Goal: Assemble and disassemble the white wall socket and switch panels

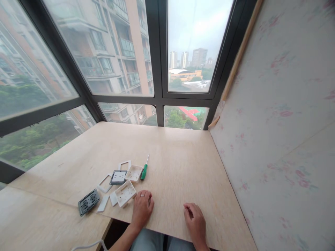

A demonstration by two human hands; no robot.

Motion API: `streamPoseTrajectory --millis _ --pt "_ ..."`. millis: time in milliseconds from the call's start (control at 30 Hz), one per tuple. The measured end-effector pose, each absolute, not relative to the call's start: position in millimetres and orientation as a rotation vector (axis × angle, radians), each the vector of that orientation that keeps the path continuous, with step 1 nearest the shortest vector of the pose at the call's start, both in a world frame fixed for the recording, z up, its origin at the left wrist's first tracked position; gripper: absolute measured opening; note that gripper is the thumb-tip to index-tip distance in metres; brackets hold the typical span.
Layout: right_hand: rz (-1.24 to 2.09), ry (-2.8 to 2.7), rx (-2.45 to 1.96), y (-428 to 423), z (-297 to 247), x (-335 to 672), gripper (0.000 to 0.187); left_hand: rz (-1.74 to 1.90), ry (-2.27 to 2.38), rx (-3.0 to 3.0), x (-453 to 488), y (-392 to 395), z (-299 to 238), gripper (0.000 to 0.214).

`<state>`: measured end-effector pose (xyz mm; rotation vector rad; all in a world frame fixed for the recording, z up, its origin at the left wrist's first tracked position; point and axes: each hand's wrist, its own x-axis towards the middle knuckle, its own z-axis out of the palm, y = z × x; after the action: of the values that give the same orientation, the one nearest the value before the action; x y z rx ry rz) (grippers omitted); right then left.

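My left hand [142,207] rests on the plywood tabletop [183,164] with its fingers curled under, a ring on one finger, just right of a white plastic wall box [125,192]. My right hand [194,218] lies near the front edge, fingers loosely curled, holding nothing that I can see. Spread out in front of the left hand are a second white box [134,173], a green-handled screwdriver [143,170], a grey switch module with white rockers [118,177], another grey module [88,201], white frames [105,183] and small white cover pieces [103,203].
Large dark-framed windows [157,97] close the far and left sides. A floral-papered wall [277,122] runs along the right. A lower wooden surface [47,223] adjoins at the left front, with a white cable [91,245] at its edge.
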<state>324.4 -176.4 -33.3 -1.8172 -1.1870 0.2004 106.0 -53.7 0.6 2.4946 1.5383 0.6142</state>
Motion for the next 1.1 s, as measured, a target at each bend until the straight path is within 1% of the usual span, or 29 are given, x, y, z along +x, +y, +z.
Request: streamPoseTrajectory --millis 467,867,1100 --pt "0.283 -1.191 -1.802 -181 -32 329 0.026 0.612 1.582 2.497 106 -55 1 0.011" --pt "0.252 -1.165 -1.827 -185 -36 333 0.039 0.774 1.454 2.282 100 -59 -2 0.012" --pt "0.217 -1.168 -1.894 -183 -36 334 0.043 0.870 1.346 2.138 92 -58 -8 0.014"
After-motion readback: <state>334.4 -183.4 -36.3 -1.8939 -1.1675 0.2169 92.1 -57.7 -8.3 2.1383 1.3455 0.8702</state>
